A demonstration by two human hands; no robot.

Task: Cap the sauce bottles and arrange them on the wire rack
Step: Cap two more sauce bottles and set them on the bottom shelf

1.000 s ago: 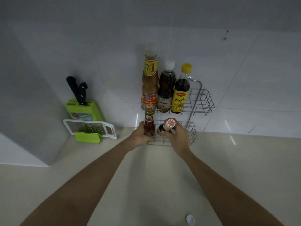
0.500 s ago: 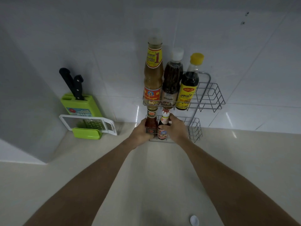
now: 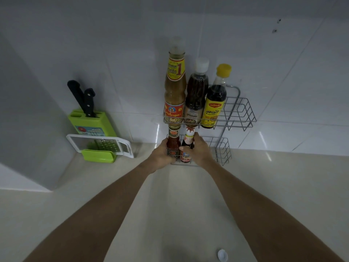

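Observation:
A two-tier wire rack (image 3: 243,118) stands against the tiled wall. Its upper shelf carries three capped bottles: a tall tan sauce bottle (image 3: 174,91), a brown sauce bottle (image 3: 196,95) with a white cap, and a dark soy bottle (image 3: 215,103) with a yellow cap. On the lower shelf, my left hand (image 3: 160,157) grips a small red chilli sauce bottle (image 3: 173,143). Beside it, my right hand (image 3: 201,150) holds a dark oyster sauce bottle (image 3: 188,146) upright, its red-and-white cap just under the upper shelf.
A green knife block (image 3: 90,121) with two black-handled knives stands at the left, a white-framed grater (image 3: 102,146) leaning in front of it. A loose white cap (image 3: 222,255) lies on the beige counter near me. The right parts of both shelves hold nothing.
My right hand tipped the oyster sauce bottle from lying sideways to upright and set it on the lower shelf beside the chilli bottle. The camera moved closer to the rack.

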